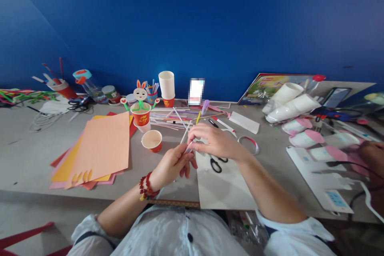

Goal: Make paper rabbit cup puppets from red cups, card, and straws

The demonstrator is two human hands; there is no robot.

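My left hand (171,165), with red beads on its wrist, and my right hand (213,141) meet above the table's front middle. Their fingers are closed together on a thin whitish strip (189,149), mostly hidden by the fingertips. Whether the pale sticks just beyond are part of it I cannot tell. Under my right hand, black-handled scissors (216,165) lie on a white sheet (226,190). To the left of my hands stands an open paper cup (155,146). Behind it, a rabbit-faced figure (140,95) with green arms rises from a red-and-white cup (141,118).
Coloured paper sheets (105,144) are stacked at left. Straws and pens (171,120) lie scattered behind my hands. A tape roll (248,145), bagged white cups (291,106) and a white power strip (319,180) are at right. Another person's hand (372,160) shows at the right edge.
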